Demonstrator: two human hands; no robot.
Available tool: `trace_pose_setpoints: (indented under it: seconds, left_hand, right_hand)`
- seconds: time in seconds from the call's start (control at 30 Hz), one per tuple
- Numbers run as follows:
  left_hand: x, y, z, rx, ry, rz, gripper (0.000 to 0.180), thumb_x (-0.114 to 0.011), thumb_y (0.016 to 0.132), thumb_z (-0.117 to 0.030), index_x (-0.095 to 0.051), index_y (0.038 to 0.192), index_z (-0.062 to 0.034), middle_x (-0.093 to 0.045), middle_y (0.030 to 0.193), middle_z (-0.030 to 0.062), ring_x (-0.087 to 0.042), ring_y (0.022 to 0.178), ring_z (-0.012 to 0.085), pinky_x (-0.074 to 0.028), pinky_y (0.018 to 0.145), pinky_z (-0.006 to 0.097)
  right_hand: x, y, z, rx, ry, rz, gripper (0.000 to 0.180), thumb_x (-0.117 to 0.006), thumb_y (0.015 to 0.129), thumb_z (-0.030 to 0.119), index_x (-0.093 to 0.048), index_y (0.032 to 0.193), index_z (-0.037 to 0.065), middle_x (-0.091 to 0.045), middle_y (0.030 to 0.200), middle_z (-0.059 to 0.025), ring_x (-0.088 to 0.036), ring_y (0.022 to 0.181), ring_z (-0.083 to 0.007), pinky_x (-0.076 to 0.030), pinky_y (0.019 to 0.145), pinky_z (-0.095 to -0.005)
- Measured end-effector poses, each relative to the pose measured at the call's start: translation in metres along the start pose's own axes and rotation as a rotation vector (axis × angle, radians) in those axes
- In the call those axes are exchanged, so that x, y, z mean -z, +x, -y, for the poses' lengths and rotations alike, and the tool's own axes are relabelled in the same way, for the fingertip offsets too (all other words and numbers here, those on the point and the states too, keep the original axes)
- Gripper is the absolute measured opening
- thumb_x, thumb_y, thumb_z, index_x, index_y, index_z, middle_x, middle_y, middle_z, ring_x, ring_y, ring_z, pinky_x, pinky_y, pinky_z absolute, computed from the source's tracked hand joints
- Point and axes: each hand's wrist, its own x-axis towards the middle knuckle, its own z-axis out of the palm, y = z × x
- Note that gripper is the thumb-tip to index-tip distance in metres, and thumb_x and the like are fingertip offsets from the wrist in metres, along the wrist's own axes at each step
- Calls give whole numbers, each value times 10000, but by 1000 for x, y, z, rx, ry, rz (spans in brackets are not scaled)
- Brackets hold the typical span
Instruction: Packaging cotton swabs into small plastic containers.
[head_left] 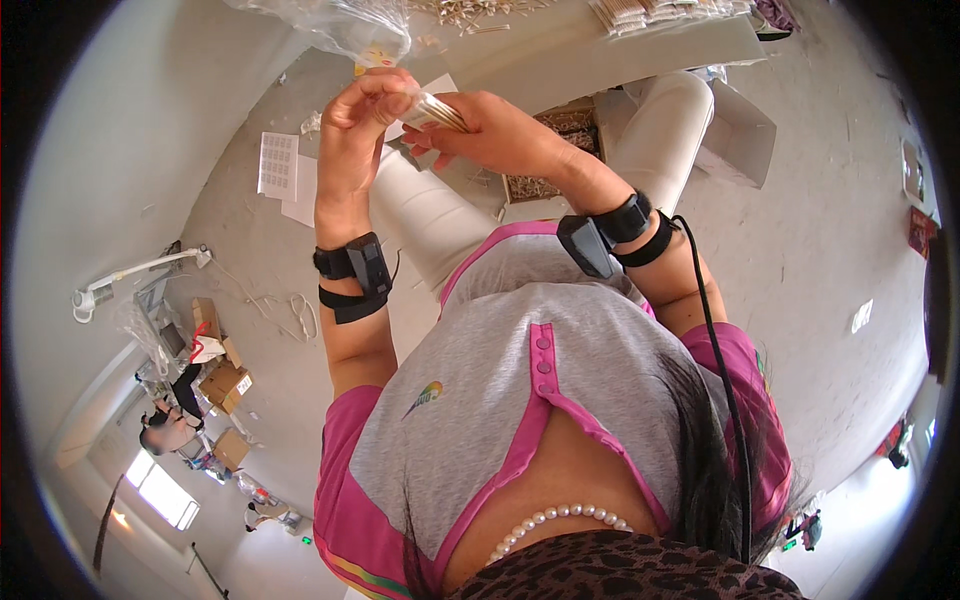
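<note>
Both my hands are raised in front of me at the table's near edge, around a small clear packet of cotton swabs (437,112). My right hand (490,128) is closed about the packet's body, and the thin wooden sticks show between its fingers. At the packet's other end, my left hand (368,105) has thumb and fingers pinched together on the clear plastic. Just beyond the left hand lies a crumpled clear plastic bag (365,30). Loose cotton swabs (475,12) are heaped on the table (600,68) past my hands.
Stacked swab packets (650,12) lie at the table's far right. Below the table stand a box of loose swabs (530,188) and an open carton (738,140) beside my leg. A printed label sheet (278,165) lies to the left. Other people are farther off.
</note>
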Motion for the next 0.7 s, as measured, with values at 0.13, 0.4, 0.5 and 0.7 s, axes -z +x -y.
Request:
trace_pose_setpoints:
  seconds: [0.13,0.4,0.5,0.7]
  left_hand:
    - [-5,0,-6,-9,114,0,107,-739,911,-90,-731,1015,-69,-676,1129,66,-594,1053,150,-455,934,281]
    - [-25,2,-20,-155,263,-144,237,-823,823,-50,-697,1020,-11,-652,1145,55,-602,1093,157,-462,976,310]
    - [-26,-1,-23,-264,410,-135,296,-875,770,-89,-688,990,-24,-636,1162,61,-592,1087,165,-459,967,306]
    - [-28,-7,-27,-282,728,-137,363,-919,711,-141,-692,981,-52,-626,1123,59,-584,1067,168,-474,916,308]
  right_hand:
    - [0,-2,1,1,-107,-64,262,-594,1027,173,-639,1179,-35,-749,1067,-95,-717,971,-157,-589,801,-304]
    - [2,-6,5,40,-407,-215,273,-622,1011,234,-645,1100,-23,-749,932,-120,-743,829,-186,-568,748,-316]
    - [1,-6,3,89,-444,-283,235,-650,962,210,-650,1030,-14,-712,881,-179,-702,820,-316,-546,727,-402]
    - [0,-10,12,146,-523,-351,176,-676,902,167,-640,959,4,-667,842,-241,-646,830,-455,-513,712,-514]
